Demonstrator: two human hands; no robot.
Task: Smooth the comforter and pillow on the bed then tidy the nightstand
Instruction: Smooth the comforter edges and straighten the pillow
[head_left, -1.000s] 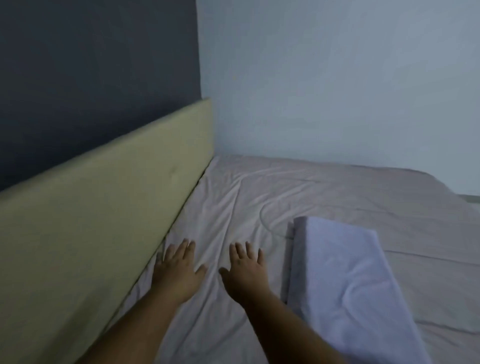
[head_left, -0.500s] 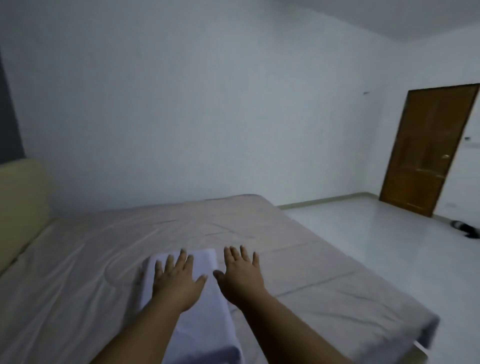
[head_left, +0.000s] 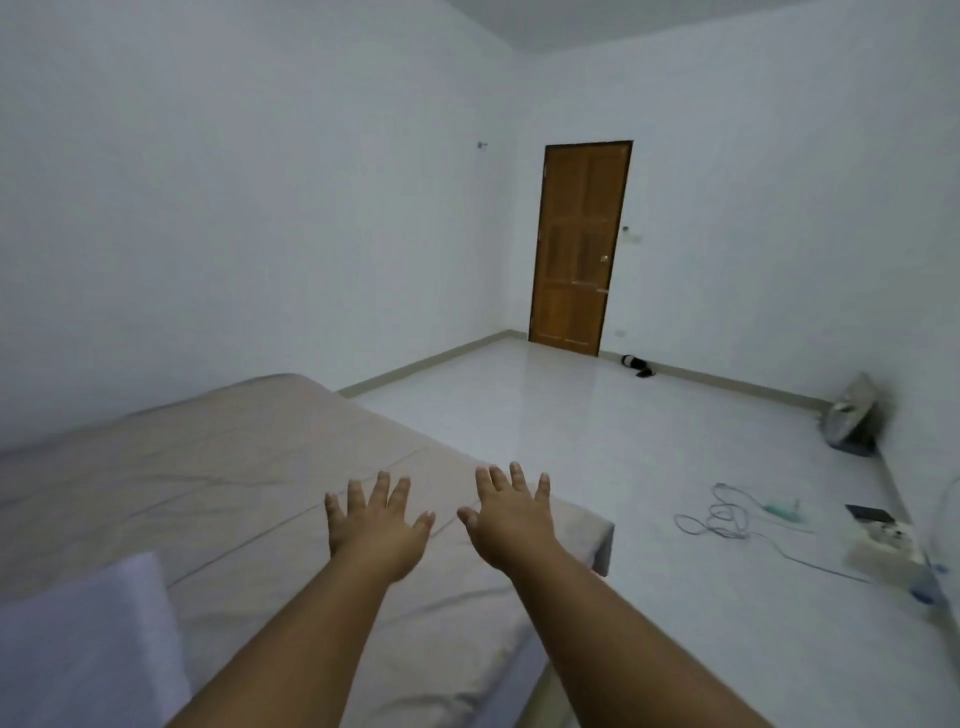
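Note:
A beige comforter (head_left: 208, 467) covers the bed and shows long creases and folds. A white pillow (head_left: 88, 639) lies at the lower left, partly cut off by the frame edge. My left hand (head_left: 376, 525) is stretched out palm down over the comforter with its fingers spread, holding nothing. My right hand (head_left: 511, 517) is held the same way beside it, over the bed's near corner, fingers apart and empty. Whether the palms touch the fabric cannot be told. No nightstand is in view.
White tiled floor lies to the right of the bed. A tangled white cable (head_left: 719, 517), a small dark device (head_left: 870, 513) and a white power strip (head_left: 883, 540) lie on the floor at the right. A brown wooden door (head_left: 579, 247) stands shut at the far wall.
The view has swung right, from the headboard across the bed to the room and door. Both hands stay spread and now hover past the pillow, near the bed's corner.

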